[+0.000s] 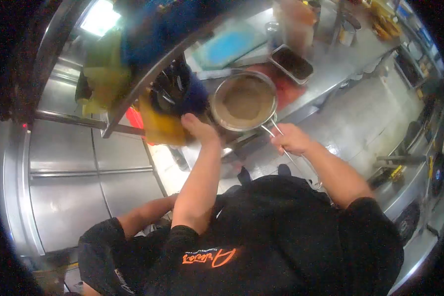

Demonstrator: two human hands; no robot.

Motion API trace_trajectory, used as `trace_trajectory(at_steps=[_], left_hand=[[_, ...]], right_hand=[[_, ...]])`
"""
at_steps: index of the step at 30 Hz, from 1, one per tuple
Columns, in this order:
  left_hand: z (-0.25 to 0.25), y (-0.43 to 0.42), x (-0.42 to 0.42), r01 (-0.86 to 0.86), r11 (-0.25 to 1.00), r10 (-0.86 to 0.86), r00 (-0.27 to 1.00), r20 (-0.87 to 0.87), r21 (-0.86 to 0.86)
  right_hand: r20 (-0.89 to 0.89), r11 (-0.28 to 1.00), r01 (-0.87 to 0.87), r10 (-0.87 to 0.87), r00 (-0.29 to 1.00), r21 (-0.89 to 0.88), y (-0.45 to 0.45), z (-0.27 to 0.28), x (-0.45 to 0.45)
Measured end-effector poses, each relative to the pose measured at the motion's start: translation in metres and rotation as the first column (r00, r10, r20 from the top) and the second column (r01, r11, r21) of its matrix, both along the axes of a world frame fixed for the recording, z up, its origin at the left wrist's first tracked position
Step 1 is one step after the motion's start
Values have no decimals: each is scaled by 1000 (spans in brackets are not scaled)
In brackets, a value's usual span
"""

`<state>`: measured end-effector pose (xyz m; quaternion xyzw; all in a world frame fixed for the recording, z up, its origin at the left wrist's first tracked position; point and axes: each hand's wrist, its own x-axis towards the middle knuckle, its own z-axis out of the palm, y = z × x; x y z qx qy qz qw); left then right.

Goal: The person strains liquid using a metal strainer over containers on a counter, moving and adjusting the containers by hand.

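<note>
Gripping the strainer (244, 102), right fingers (280, 141) wrap its handle (268, 130); whether left fingers (189, 120) hold anything, I cannot tell.

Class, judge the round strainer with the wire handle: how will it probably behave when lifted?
The strainer should stay stiff, since its rim looks like shiny metal. It may tip bowl-first, as the wide bowl sits beyond the right grip on the thin wire handle. Weight is uncertain: the brown area could be mesh or contents.
</note>
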<state>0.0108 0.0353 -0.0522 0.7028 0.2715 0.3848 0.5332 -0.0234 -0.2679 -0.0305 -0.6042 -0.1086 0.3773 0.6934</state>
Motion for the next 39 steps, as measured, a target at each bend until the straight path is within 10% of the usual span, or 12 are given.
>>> trace_trajectory(at_steps=[15, 25, 39], left_hand=[[-10, 9, 5, -6, 992, 12, 999, 47, -126], [-20, 6, 7, -90, 975, 117, 985, -126, 205], [-1, 2, -5, 7, 1000, -5, 998, -69, 26]], right_hand=[[-10, 997, 12, -13, 1000, -72, 6, -5, 1], [23, 988, -122, 125, 992, -99, 13, 8, -6], [-56, 997, -63, 62, 997, -32, 23, 10, -9]])
